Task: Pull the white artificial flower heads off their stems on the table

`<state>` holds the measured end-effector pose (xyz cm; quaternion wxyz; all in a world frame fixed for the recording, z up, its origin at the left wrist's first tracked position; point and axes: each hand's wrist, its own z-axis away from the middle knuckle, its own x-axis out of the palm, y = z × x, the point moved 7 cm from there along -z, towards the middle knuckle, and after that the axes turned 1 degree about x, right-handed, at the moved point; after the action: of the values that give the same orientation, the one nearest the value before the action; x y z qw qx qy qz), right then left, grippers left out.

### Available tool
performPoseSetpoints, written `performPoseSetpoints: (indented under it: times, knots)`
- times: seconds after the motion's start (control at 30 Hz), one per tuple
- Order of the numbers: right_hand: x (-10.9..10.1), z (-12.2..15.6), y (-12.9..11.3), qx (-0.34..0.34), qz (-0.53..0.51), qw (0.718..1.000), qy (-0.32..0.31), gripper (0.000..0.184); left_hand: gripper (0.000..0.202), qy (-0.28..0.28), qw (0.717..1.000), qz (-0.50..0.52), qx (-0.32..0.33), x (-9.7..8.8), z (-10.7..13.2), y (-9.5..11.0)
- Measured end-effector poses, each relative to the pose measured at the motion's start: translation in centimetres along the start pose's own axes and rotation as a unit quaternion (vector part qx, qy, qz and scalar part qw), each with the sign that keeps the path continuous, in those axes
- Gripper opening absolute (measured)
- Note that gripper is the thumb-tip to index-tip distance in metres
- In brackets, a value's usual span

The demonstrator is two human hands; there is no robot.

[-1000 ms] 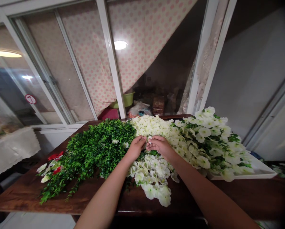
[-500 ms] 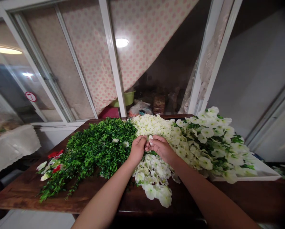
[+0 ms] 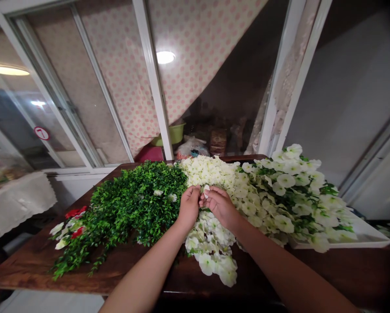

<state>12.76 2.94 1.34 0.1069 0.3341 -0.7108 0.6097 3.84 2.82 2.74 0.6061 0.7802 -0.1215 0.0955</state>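
- We are working with a small white bloom [image 3: 206, 190], its soft, crumpled, petal-like edge poking up between our hands; most of it is hidden by our fingers.
- We are holding our left hand [image 3: 188, 206] half curled, with the wrist angled in from 7 o'clock and the fingertips closing toward the bloom from its 9 o'clock side.
- We are bringing our right hand [image 3: 221, 208] in from 5 o'clock, palm turned down and fingers bent, and it is nearly closed, pinching the bloom from its 3 o'clock side.
- Our fingertips are meeting at the bloom, so the right hand seems to have hold of it; we cannot tell whether the left hand is gripping it too.
- A trailing strand of white petunia blooms [image 3: 211, 248] is spreading out from under our hands toward 6 o'clock, its ruffled, trumpet-shaped flowers lying loosely and touching our right wrist.
- A dense mound of cream blossoms [image 3: 208, 171] is sitting at 12 o'clock, just beyond our fingers.
- Glossy, small-leaved greenery [image 3: 132, 204] is spreading at 9 o'clock, right beside our left hand, with red flowers [image 3: 74, 213] at its far edge.
- Larger white blooms with green leaves [image 3: 286, 191] are heaping at 3 o'clock on a white tray [image 3: 361, 231], and all of this is resting on a dark wooden tabletop [image 3: 51, 271].
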Motion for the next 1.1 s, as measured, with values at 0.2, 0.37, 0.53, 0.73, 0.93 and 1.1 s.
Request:
performPoseSetpoints:
  times: [0.2, 0.37, 0.53, 0.73, 0.93, 1.1]
  knots:
    - [0.1, 0.1, 0.0, 0.003, 0.010, 1.000, 0.008, 0.016, 0.033, 0.001, 1.000, -0.009, 0.015, 0.1, 0.2, 0.2]
    - [0.1, 0.2, -0.1, 0.000, 0.018, 1.000, 0.015, 0.018, 0.035, -0.002, 0.999, -0.036, 0.031, 0.0, 0.3, 0.2]
    - [0.4, 0.5, -0.3, -0.012, 0.040, 0.999, 0.035, 0.019, 0.036, 0.000, 0.998, -0.046, 0.044, -0.2, 0.3, -0.1]
    - [0.2, 0.8, -0.1, -0.046, 0.074, 0.994, 0.070, 0.018, 0.037, 0.006, 0.993, -0.083, 0.079, -0.1, 0.5, -0.1]
    - [-0.3, 1.2, -0.5, -0.086, 0.125, 0.984, 0.096, 0.015, 0.039, -0.004, 0.989, -0.116, 0.096, -0.2, 0.5, -0.5]
    - [-0.2, 1.4, -1.1, -0.103, 0.162, 0.977, 0.097, 0.015, 0.041, -0.039, 0.990, -0.103, 0.087, 0.3, 0.8, -0.2]
